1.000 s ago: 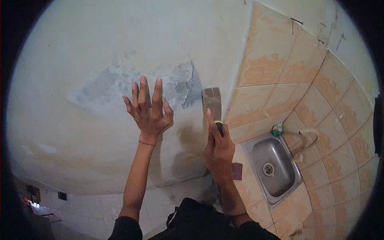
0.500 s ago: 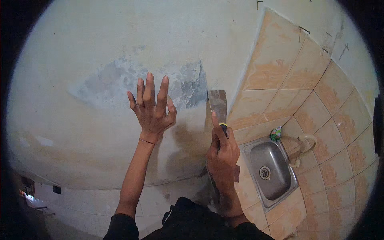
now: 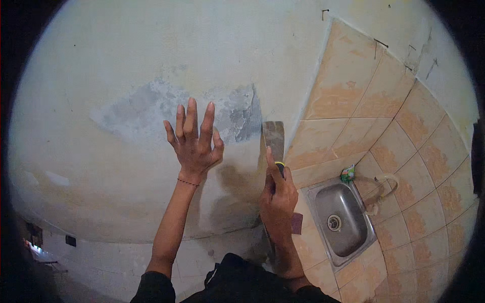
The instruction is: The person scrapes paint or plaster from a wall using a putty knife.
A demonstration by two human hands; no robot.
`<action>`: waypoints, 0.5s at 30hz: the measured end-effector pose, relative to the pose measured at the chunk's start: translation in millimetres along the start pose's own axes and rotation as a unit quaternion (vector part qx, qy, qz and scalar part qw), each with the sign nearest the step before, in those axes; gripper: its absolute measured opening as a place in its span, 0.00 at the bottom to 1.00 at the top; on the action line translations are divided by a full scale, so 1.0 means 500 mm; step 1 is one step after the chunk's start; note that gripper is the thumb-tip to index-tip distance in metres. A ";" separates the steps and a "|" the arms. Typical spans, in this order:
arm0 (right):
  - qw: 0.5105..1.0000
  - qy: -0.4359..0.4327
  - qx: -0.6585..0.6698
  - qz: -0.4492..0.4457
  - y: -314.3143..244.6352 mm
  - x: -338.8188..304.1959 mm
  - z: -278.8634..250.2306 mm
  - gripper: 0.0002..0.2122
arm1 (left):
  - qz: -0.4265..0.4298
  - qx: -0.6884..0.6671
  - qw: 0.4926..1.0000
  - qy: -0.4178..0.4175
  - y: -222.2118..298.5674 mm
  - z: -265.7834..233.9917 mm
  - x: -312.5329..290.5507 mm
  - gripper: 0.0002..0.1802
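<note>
My right hand point(image 3: 279, 194) is wrapped round the dark handle of a putty knife point(image 3: 274, 136), its index finger laid along the wide metal blade. The blade's tip is at the wall, just below and right of a flaking grey patch point(image 3: 241, 113). Raised in front of the pale wall point(image 3: 126, 182), my left hand point(image 3: 194, 151) has its fingers spread and holds nothing. It covers the lower middle of the bare patch; whether its palm touches the wall I cannot tell. A thin cord circles the left wrist.
Right of the putty knife, beige and orange tiles point(image 3: 336, 91) cover the wall. A steel sink point(image 3: 348, 222) is set in a tiled counter point(image 3: 318, 247), with a pale faucet point(image 3: 391, 187) and a green packet point(image 3: 347, 173) beside it. Nails point(image 3: 381, 42) stick out above the tiles.
The whole view has shifted slightly, so the wall patch sits a little lower. The putty knife stays by the patch's lower right edge, and my left hand keeps its spread pose.
</note>
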State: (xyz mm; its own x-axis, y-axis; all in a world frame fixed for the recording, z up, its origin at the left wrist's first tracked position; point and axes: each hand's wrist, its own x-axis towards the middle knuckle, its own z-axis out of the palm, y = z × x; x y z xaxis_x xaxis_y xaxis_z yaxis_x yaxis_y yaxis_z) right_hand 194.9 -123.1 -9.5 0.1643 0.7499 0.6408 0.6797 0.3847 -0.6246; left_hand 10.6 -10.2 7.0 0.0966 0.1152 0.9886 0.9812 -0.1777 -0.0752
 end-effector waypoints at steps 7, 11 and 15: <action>1.000 -0.009 0.008 0.009 -0.002 -0.003 0.002 0.27 | 0.006 0.001 1.000 -0.008 -0.007 -0.004 -0.002 0.33; 1.000 0.006 0.009 0.011 -0.005 0.000 0.003 0.26 | 0.006 -0.005 1.000 -0.003 -0.002 0.001 -0.001 0.32; 0.999 0.000 0.001 0.035 -0.013 0.001 0.005 0.25 | 0.003 -0.006 1.000 0.001 -0.003 -0.002 0.001 0.32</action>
State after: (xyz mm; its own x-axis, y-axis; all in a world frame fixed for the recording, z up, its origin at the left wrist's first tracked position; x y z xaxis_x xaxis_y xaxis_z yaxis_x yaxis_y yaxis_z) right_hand 188.8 -124.1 -6.2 0.2105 0.7754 0.5953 0.6651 0.3327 -0.6686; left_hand 9.0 -10.6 7.8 0.1024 0.1126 0.9883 0.9786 -0.1899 -0.0798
